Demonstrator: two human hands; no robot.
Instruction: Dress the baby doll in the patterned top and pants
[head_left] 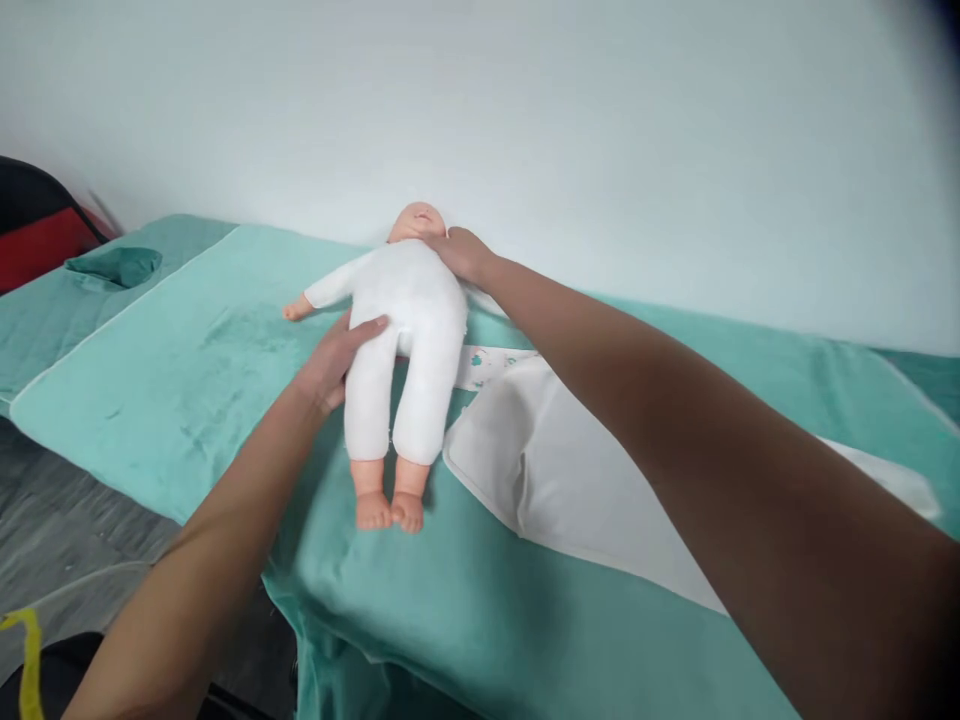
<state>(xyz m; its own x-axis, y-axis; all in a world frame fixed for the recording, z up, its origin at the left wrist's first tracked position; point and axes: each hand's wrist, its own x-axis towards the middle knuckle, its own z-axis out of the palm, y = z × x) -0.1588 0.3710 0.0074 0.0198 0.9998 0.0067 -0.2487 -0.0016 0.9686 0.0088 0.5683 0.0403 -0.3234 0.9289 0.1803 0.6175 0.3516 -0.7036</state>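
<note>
A baby doll (409, 290) with a white cloth body lies face up, its head toward the wall and its bare feet toward me. My left hand (337, 355) grips its hip on the left side, thumb on top and the other fingers partly hidden behind the body. At the neck and shoulder, my right hand (465, 252) holds the doll, with its fingertips partly out of sight. A white cloth (592, 480) is spread to the right of the doll's legs, partly covered by my right forearm. A patterned strip of fabric (480, 368) shows beside the doll's hip.
Green covering (187, 380) drapes over the bed, which stands against a pale wall (480, 110). A face opening (116, 268) is at the bed's left end. Beyond it are a red and black item (45, 235); a yellow strip (31, 660) is at lower left.
</note>
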